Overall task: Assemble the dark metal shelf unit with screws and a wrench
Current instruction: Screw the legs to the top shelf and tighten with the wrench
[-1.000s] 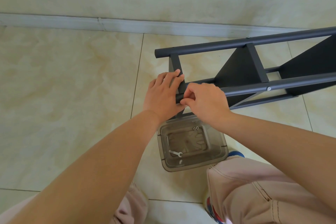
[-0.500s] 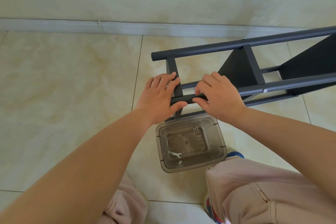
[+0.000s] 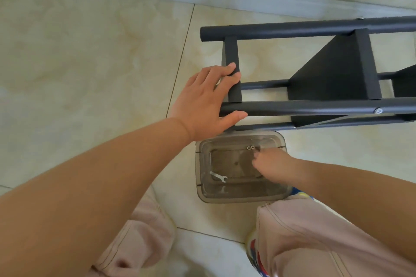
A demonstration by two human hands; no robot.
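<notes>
The dark shelf unit [image 3: 315,105] lies on its side on the floor at 2 o'clock. The left hand [image 3: 202,99] clasps its end rail. The right hand [image 3: 270,164], fingers curled, reaches into the clear bin [image 3: 279,193] near two screws [image 3: 250,147]; whether it holds anything cannot be told. The wrench [image 3: 218,176] lies at the bin's 7 o'clock.

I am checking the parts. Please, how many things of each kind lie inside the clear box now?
Wrench: 1
Small metal fittings: 2
Total: 3, inside the box. The right hand may hide more.
</notes>
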